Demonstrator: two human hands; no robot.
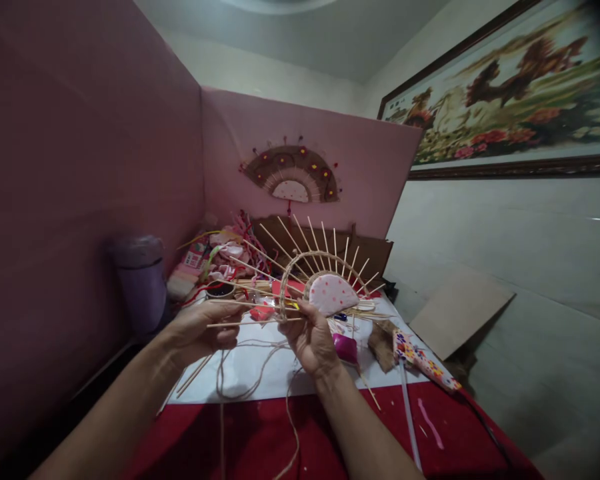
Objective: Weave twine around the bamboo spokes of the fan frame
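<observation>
In front of me stands a half-round fan frame point(332, 295) of thin wooden sticks fanning out from a white half-circle pad with pink dots. A band of braided twine point(289, 267) arches across the sticks. My right hand point(309, 340) grips the frame at its lower left end, by the end of the twine band. My left hand point(205, 328) is closed around the outer ends of the lowest sticks point(260, 306), left of the band. Loose twine point(260, 387) hangs beneath the hands and loops over the table. What the right fingertips press on is partly hidden.
A finished-looking fan point(290, 167) hangs on the pink panel. Ribbons and fabric scraps point(227, 250) pile at back left, beside a purple cup point(141, 287). A flower-patterned glue gun point(425, 360), its cord trailing, and a magenta packet point(345, 348) lie to the right.
</observation>
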